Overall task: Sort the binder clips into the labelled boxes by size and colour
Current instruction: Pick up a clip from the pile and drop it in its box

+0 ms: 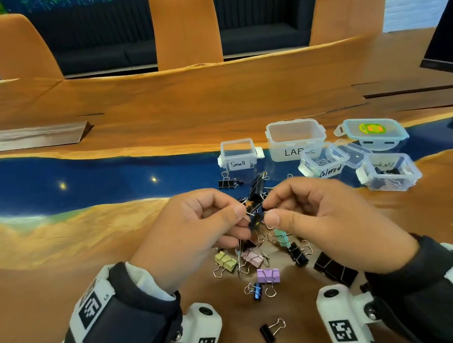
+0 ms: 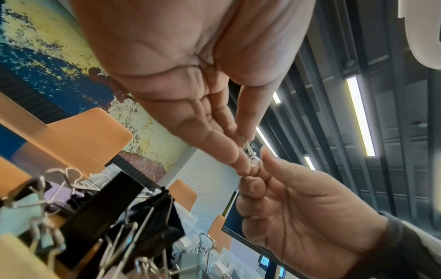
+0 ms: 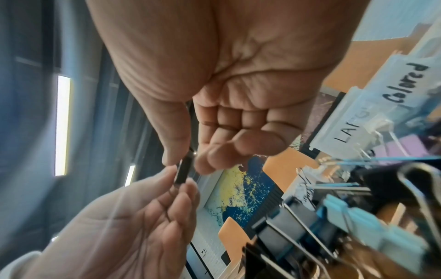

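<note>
Both hands meet above the clip pile and hold one small black binder clip (image 1: 255,212). My left hand (image 1: 242,220) pinches its wire handle (image 2: 249,151) between thumb and fingers. My right hand (image 1: 268,212) pinches the black body (image 3: 182,171) between thumb and forefinger. Whether a second clip hangs tangled under it I cannot tell. Loose clips lie below the hands: yellow (image 1: 226,261), pink (image 1: 252,258), purple (image 1: 268,275), mint (image 1: 282,236) and several black ones. The boxes marked Small (image 1: 237,154), Large (image 1: 296,139), Colored (image 1: 325,162) and Medium (image 1: 390,172) stand behind, to the right.
A lid with a blue rim and a sticker (image 1: 373,132) lies behind the Medium box. A big black clip (image 1: 335,269) lies by my right wrist, a small one (image 1: 267,334) near the table's front edge. A dark screen (image 1: 449,44) stands at far right, and orange chairs (image 1: 184,25) stand across the table.
</note>
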The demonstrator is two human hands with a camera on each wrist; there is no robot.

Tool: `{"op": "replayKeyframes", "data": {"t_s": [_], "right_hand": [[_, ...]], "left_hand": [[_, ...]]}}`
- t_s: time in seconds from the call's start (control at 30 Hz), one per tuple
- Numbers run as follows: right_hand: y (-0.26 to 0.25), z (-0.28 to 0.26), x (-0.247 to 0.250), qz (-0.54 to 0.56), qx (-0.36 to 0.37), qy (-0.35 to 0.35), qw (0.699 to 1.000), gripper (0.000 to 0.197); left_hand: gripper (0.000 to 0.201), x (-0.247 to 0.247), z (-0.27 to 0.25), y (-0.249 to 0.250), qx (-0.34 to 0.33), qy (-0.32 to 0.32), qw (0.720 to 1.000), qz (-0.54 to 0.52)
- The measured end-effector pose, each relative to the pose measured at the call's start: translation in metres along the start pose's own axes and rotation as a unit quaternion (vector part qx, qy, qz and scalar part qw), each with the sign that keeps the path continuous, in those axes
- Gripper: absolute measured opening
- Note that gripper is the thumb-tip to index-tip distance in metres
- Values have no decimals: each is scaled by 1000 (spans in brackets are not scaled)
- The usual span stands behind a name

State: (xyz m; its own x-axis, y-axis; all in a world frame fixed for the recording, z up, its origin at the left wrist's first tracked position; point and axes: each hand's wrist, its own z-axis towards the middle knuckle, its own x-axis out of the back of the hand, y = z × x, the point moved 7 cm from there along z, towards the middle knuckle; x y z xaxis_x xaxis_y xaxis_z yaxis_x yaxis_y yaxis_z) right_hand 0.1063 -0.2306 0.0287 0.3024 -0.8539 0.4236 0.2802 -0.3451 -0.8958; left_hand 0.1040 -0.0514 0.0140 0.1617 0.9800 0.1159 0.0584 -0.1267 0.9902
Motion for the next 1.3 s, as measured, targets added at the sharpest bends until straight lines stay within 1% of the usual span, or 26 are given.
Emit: {"op": "replayKeyframes", "data": {"t_s": [0.1,0.17,0.23,0.3,0.4,0.47,0.57,0.67,0.73,0.8,0.9,0.97,1.07,1.13,1.2,1.27,1.3], "right_hand": [[-26,19,24,-88,23,5,996,15],[-43,42,39,-173,38,-2,984,15],[-49,72,45,-269,29,-27,962,18],[-45,106,42,-352,7,-62,934,24],[-27,155,31,-452,-14,-102,886,37],[-14,184,22,-500,-21,-120,858,43],[6,214,13,-557,-42,-137,818,53],[29,230,4,-612,-77,-166,769,80],[43,235,1,-628,-105,-180,750,94],[52,237,-1,-623,-122,-181,752,95],[56,236,0,-599,-122,-177,772,82],[49,230,5,-578,-116,-161,791,76],[25,211,16,-539,-98,-119,828,73],[1,187,25,-494,-78,-83,862,73],[-26,150,31,-431,-53,-57,899,76],[-45,108,31,-378,-32,-50,924,78],[-51,88,30,-360,-23,-51,931,80]], "left_hand": [[10,22,7,-3,26,46,996,-77],[12,34,12,-8,38,75,985,-152],[14,42,20,-15,41,106,965,-237],[12,51,27,-23,38,134,935,-326],[11,60,34,-37,35,147,895,-420],[11,66,36,-49,38,144,880,-451],[20,68,37,-63,53,138,876,-459],[10,68,38,-66,67,134,880,-450],[5,68,38,-64,73,133,886,-438],[7,70,38,-63,74,130,891,-428],[11,72,38,-61,71,124,895,-423],[13,72,38,-62,69,120,897,-421],[18,71,38,-63,69,110,904,-407],[21,73,39,-61,66,107,911,-393],[26,76,37,-54,51,108,917,-379],[27,76,32,-44,28,106,930,-352],[24,75,28,-37,14,101,939,-328]]}}
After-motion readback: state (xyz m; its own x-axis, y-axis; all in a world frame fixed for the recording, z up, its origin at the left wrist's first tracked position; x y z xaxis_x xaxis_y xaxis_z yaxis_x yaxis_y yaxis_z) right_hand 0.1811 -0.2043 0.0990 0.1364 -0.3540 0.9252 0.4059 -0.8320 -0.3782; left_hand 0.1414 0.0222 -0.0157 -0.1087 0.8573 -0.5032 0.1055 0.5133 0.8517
